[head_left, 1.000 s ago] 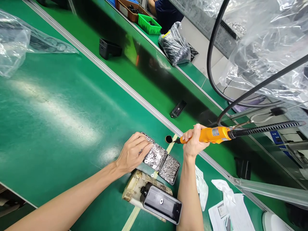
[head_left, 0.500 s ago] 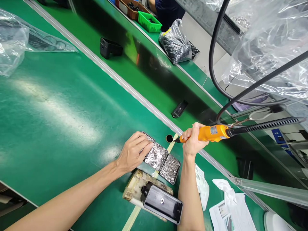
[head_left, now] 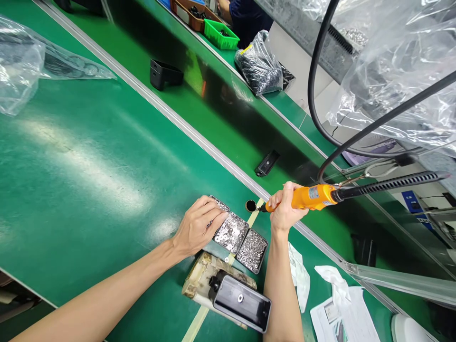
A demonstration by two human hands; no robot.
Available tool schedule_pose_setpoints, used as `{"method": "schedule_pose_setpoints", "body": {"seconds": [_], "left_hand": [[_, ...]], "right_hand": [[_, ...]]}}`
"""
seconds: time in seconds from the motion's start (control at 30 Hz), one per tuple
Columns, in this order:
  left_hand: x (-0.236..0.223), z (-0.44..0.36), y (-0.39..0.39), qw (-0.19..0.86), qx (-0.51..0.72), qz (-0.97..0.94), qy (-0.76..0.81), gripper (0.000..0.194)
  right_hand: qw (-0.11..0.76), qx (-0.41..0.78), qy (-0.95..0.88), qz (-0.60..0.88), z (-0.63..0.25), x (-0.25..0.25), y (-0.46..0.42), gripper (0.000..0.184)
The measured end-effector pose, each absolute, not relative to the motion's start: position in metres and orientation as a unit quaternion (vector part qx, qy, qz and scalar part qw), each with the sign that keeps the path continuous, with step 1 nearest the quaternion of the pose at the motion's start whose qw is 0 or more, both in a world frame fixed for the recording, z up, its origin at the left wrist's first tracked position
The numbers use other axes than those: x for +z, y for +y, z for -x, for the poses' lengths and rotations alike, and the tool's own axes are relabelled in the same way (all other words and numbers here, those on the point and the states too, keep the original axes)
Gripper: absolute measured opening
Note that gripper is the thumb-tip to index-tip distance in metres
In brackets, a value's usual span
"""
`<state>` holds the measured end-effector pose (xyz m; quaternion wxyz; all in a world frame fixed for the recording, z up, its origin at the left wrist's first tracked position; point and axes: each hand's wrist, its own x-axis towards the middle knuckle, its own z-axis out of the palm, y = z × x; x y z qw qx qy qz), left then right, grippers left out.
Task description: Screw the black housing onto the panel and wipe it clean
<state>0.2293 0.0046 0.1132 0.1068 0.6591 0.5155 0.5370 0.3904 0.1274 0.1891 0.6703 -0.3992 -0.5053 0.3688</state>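
Note:
My right hand (head_left: 285, 209) is wrapped round an orange electric screwdriver (head_left: 313, 196), whose tip points down-left at a small round black-topped pot (head_left: 251, 205). My left hand (head_left: 199, 223) reaches into the farthest of three small trays, with bent fingers whose tips are hidden among the metal parts. The middle tray (head_left: 231, 232) holds loose washers, and the nearest tray (head_left: 252, 251) holds small nut-like parts. Closer to me, a black housing (head_left: 245, 316) with a metal ring inside rests on a worn pale block (head_left: 199, 278); neither hand touches it.
A metal rail (head_left: 171, 118) divides the green table from a lower green channel with black housings (head_left: 166, 74) in it. White cloths (head_left: 299, 275) and a printed sheet (head_left: 345, 313) lie at right. Black cable (head_left: 313, 90) loops overhead. A co-worker's dark sleeve (head_left: 249, 21) shows beyond.
Both hands stay nearly where they were. The screwdriver's rear end has shifted slightly left. Black housings in the channel appear a little lower and farther right.

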Motion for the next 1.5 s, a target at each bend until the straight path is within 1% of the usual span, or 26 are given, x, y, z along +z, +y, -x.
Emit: {"method": "schedule_pose_setpoints", "body": {"seconds": [0.23, 0.37, 0.5, 0.63, 0.77, 0.9, 1.07, 1.5], "left_hand": [[0.113, -0.229, 0.005, 0.093, 0.533, -0.661, 0.52, 0.022], [0.111, -0.228, 0.004, 0.089, 0.529, -0.665, 0.519, 0.026], [0.108, -0.227, 0.005, 0.087, 0.532, -0.663, 0.52, 0.029], [0.106, -0.227, 0.006, 0.086, 0.535, -0.66, 0.521, 0.031], [0.106, -0.226, 0.007, 0.081, 0.535, -0.66, 0.522, 0.031], [0.107, -0.225, 0.007, 0.076, 0.534, -0.661, 0.522, 0.032], [0.106, -0.225, 0.008, 0.073, 0.532, -0.66, 0.525, 0.033], [0.107, -0.226, 0.007, 0.076, 0.525, -0.663, 0.528, 0.033]], "right_hand": [[0.672, 0.373, -0.503, 0.395, -0.392, 0.2, 0.118, 0.037], [0.666, 0.385, -0.506, 0.391, -0.402, 0.227, 0.097, 0.031], [0.646, 0.433, -0.5, 0.381, -0.423, 0.262, 0.058, 0.02], [0.611, 0.485, -0.495, 0.381, -0.441, 0.282, 0.009, 0.018], [0.608, 0.475, -0.511, 0.379, -0.44, 0.277, -0.031, 0.017], [0.61, 0.465, -0.522, 0.374, -0.429, 0.262, -0.048, 0.011], [0.597, 0.461, -0.538, 0.376, -0.426, 0.251, -0.051, 0.009], [0.597, 0.45, -0.543, 0.382, -0.426, 0.242, -0.052, 0.008]]}}
